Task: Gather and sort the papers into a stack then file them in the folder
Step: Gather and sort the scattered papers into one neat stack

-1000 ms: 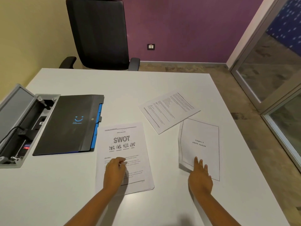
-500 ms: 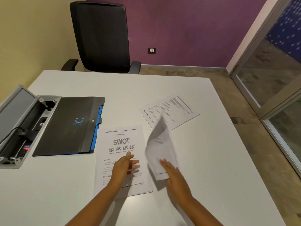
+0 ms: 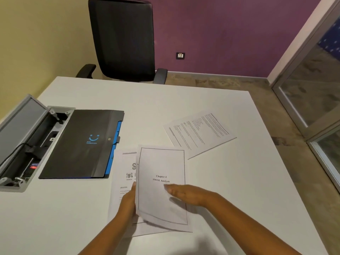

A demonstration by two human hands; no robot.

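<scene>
Head view, left to right from the black folder (image 3: 79, 144): lies closed, flat on the white table (image 3: 184, 100), blue tabs at its right edge, contents hidden. Just right of folder, left hand (image 3: 128, 201) grips left edge of Chapter 4 sheet (image 3: 161, 162), atop SWOT page (image 3: 123, 173). Right hand (image 3: 185, 194) lies flat on that sheet, fingers straight. Farther right, text page (image 3: 198, 133) lies apart.

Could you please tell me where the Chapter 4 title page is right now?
In the head view it lies near the table's front edge, the Chapter 4 title page on top of the SWOT sheet, just right of the black folder.
</scene>
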